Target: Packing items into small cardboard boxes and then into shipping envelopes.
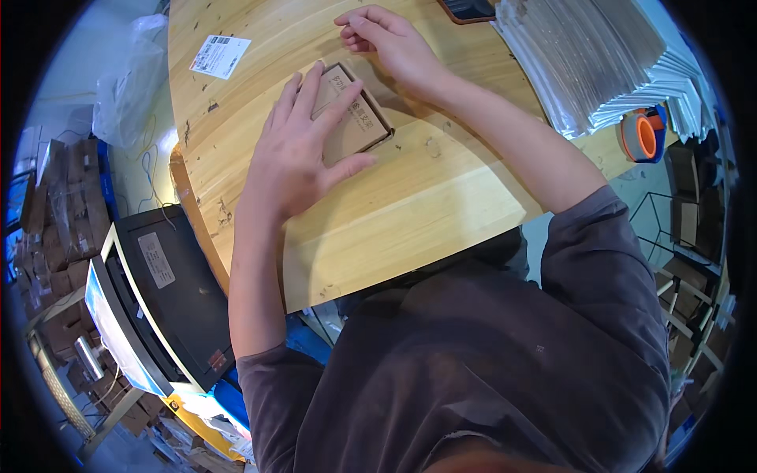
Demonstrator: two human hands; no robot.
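Note:
A small, flat brown cardboard box [369, 130] with dark printing lies at an angle on the wooden table [410, 197]. My left hand [306, 146] rests flat over its left part, fingers spread and the thumb stretched out to the right. Just beyond the box, on its far right side, my right hand [384, 39] is held with curled fingers and the thumb laid against them. Whatever may be between those fingertips cannot be made out. A white printed label [221, 57] lies on the table to the far left of the box.
A thick stack of grey-white mailing envelopes [583, 63] fills the table's right side, with orange tape rolls [643, 135] at its near edge. A dark phone-like device [471, 9] lies at the far edge. Left of the table stand a black boxy device [185, 292] and stacked cardboard [67, 205].

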